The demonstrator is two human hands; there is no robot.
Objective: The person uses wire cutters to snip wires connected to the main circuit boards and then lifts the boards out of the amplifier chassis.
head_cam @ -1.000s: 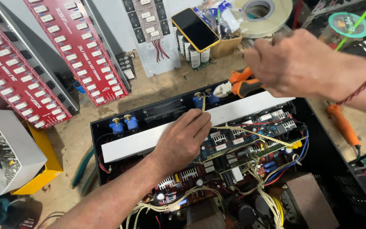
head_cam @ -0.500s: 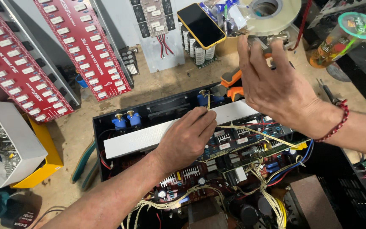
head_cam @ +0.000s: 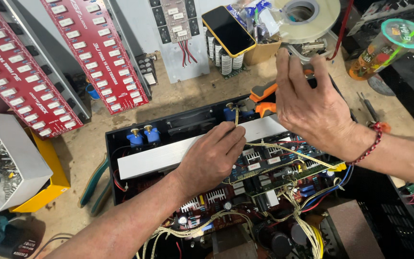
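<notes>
Since the earlier frame your right hand (head_cam: 315, 103) has moved back from the open black amplifier chassis (head_cam: 120, 144) toward the roll of clear tape (head_cam: 305, 17), and its fingers are now close together, pinching something small that you cannot make out from here. Your left hand (head_cam: 212, 156) stays on the aluminium heatsink bar (head_cam: 159, 156), with its fingertips narrow around the thin yellow wire (head_cam: 236, 116) that stands upright just beside the blue terminals (head_cam: 231, 112). Behind the right hand lie the orange-handled pliers (head_cam: 263, 98), and a yellow phone (head_cam: 228, 29) leans farther back.
</notes>
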